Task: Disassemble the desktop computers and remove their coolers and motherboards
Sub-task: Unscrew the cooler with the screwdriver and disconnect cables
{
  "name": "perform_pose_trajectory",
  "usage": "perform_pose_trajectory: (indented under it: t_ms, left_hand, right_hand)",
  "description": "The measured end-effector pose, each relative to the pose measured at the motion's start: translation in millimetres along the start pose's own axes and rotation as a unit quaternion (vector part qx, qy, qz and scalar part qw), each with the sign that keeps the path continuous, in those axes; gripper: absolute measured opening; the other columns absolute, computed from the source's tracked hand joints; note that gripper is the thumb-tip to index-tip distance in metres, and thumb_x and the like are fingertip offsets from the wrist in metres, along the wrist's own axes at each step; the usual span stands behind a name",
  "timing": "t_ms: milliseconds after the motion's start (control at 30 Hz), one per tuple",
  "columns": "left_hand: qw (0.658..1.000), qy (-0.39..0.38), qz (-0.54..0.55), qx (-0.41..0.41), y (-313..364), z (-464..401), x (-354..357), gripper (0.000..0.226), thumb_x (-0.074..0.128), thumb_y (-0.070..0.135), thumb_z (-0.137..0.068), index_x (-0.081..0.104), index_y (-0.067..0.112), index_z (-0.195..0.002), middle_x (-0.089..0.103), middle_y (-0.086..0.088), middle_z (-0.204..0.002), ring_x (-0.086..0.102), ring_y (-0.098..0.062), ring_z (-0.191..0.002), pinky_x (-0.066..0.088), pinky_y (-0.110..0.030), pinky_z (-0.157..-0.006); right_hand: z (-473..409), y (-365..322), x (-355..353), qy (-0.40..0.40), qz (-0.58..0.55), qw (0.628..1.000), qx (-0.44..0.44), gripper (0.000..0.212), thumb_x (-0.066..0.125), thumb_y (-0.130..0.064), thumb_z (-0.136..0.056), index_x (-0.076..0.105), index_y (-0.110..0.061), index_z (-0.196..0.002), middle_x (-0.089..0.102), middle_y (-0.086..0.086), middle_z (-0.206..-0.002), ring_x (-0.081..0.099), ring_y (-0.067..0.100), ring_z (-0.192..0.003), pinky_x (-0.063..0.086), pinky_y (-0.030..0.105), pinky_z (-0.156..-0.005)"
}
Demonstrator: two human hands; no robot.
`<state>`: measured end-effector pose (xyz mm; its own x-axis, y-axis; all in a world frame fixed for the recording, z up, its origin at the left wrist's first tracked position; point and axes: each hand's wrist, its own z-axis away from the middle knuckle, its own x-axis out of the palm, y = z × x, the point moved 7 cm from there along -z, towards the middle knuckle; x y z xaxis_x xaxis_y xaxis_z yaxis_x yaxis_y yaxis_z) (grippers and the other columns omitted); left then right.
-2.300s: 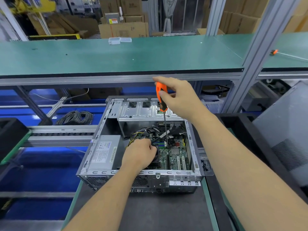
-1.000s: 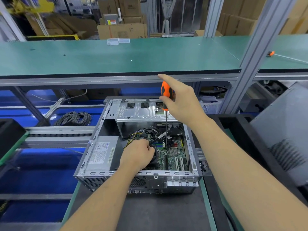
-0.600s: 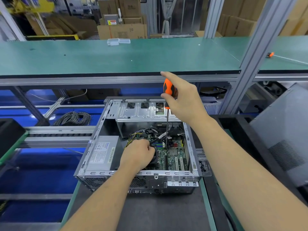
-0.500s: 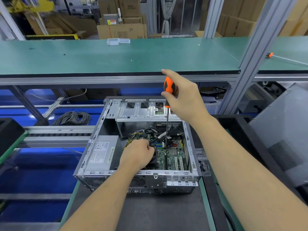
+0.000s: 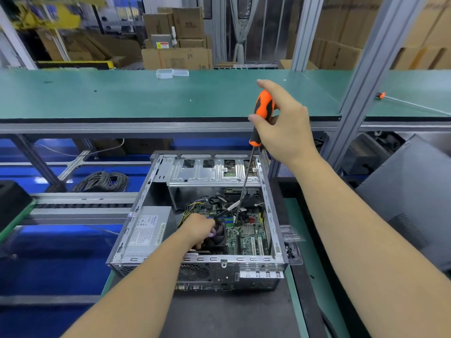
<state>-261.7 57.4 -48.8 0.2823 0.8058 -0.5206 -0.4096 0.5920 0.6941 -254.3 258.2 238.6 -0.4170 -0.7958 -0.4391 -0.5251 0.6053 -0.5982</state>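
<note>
At frame centre, a cooler (image 5: 218, 236) screw is being undone: the screwdriver (image 5: 262, 113) is pinched by the right hand (image 5: 285, 125), the cooler gripped by the left hand (image 5: 198, 229). Steady downward turning is judged needed next.

We're on a factory floor here, an electronics teardown line by the look of it. A long green-topped table (image 5: 122, 96) runs right across, carried on aluminium frame posts (image 5: 373, 69). Under it on the left, a roller conveyor track (image 5: 80, 203) and a coil of grey cable (image 5: 102, 181) over blue flooring. Near us, an opened desktop computer case (image 5: 202, 215) sits on a dark mat (image 5: 219, 313), circuit board exposed. Far behind, stacked cardboard cartons (image 5: 178, 37), more of them at far right (image 5: 341, 54), and a yellow-edged barrier (image 5: 73, 63) at far left: warehouse stock all round.
</note>
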Motion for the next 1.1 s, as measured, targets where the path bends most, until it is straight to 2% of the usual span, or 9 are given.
perform_pose_trajectory:
  t_ms: [67,200,333,467,633,767,900,1000,1100]
  left_hand:
    - [0.996,-0.014,0.083,-0.042,-4.9,-2.4,3.4,0.029,0.045,0.020,-0.100,0.058,0.007,-0.078,0.042,-0.001,-0.050,0.032,-0.016,-0.042,0.027,-0.019,-0.042]
    - [0.975,-0.071,0.199,-0.071,4.5,1.9,23.8,0.042,0.040,0.039,-0.105,0.057,0.002,-0.092,0.035,0.000,-0.050,0.024,-0.012,-0.040,0.023,-0.021,-0.040]
    - [0.963,-0.150,0.190,-0.115,11.4,10.9,48.8,0.059,0.031,0.055,-0.104,0.057,0.003,-0.091,0.032,0.001,-0.053,0.021,-0.013,-0.045,0.021,-0.022,-0.042]
    - [0.939,-0.218,0.227,-0.140,11.9,16.6,61.4,0.050,0.029,0.044,-0.108,0.044,0.014,-0.070,0.029,0.004,-0.054,0.021,-0.011,-0.045,0.022,-0.020,-0.040]
    - [0.912,-0.194,0.321,-0.165,9.9,15.2,54.1,0.041,0.033,0.032,-0.108,0.040,0.016,-0.070,0.029,0.004,-0.053,0.020,-0.010,-0.042,0.021,-0.019,-0.038]
    - [0.912,-0.129,0.356,-0.160,3.1,12.1,44.1,0.030,0.036,0.012,-0.099,0.044,0.013,-0.070,0.034,0.002,-0.055,0.021,-0.010,-0.046,0.023,-0.018,-0.038]
    - [0.894,-0.093,0.416,-0.138,8.2,13.6,31.9,0.024,0.032,0.003,-0.087,0.040,0.013,-0.067,0.036,-0.003,-0.058,0.021,-0.012,-0.048,0.022,-0.019,-0.041]
    - [0.898,-0.077,0.414,-0.130,10.2,14.6,23.5,0.021,0.032,0.002,-0.085,0.039,0.012,-0.067,0.034,-0.002,-0.054,0.018,-0.012,-0.046,0.019,-0.017,-0.039]
    - [0.955,-0.029,0.284,-0.083,14.4,14.8,6.8,0.021,0.040,0.008,-0.085,0.046,0.010,-0.065,0.032,0.001,-0.044,0.020,-0.014,-0.036,0.019,-0.016,-0.039]
  right_hand:
    - [-7.2,-1.1,-10.1,0.019,-0.008,1.000,0.011,0.055,0.071,-0.014,-0.087,0.053,-0.020,-0.139,0.062,-0.003,-0.106,0.052,0.007,-0.081,0.050,0.024,-0.085]
    - [-16.4,-4.3,-25.3,0.048,0.001,0.999,0.016,0.054,0.071,-0.016,-0.087,0.055,-0.019,-0.138,0.057,-0.013,-0.114,0.052,0.004,-0.102,0.042,0.010,-0.092]
    - [-15.6,-7.4,-30.8,0.051,-0.002,0.998,0.023,0.053,0.071,-0.016,-0.087,0.054,-0.021,-0.137,0.058,-0.010,-0.117,0.056,0.011,-0.108,0.050,0.031,-0.095]
    - [-13.8,-5.4,-34.7,0.053,-0.001,0.998,0.030,0.053,0.071,-0.016,-0.088,0.054,-0.020,-0.138,0.059,-0.009,-0.115,0.058,0.014,-0.109,0.049,0.029,-0.095]
    - [-11.3,-2.5,-34.6,0.056,-0.002,0.998,0.036,0.049,0.070,-0.016,-0.090,0.055,-0.022,-0.136,0.062,0.002,-0.113,0.056,0.015,-0.100,0.055,0.033,-0.086]
    - [-12.7,-4.9,-35.4,0.072,0.040,0.997,0.008,0.049,0.070,-0.017,-0.089,0.055,-0.020,-0.136,0.064,0.000,-0.111,0.052,0.011,-0.096,0.039,0.001,-0.080]
    - [-12.2,-1.3,-18.9,0.003,0.112,0.994,-0.008,0.052,0.069,-0.018,-0.089,0.053,-0.020,-0.139,0.065,0.000,-0.117,0.059,0.027,-0.108,0.049,0.040,-0.094]
    - [1.4,8.1,-0.1,-0.037,0.138,0.990,-0.012,0.051,0.068,-0.017,-0.090,0.052,-0.019,-0.138,0.066,0.005,-0.113,0.060,0.029,-0.103,0.050,0.041,-0.091]
    - [13.8,19.2,14.0,-0.060,0.152,0.986,-0.014,0.047,0.067,-0.016,-0.090,0.053,-0.018,-0.135,0.066,0.008,-0.113,0.059,0.031,-0.104,0.050,0.046,-0.089]
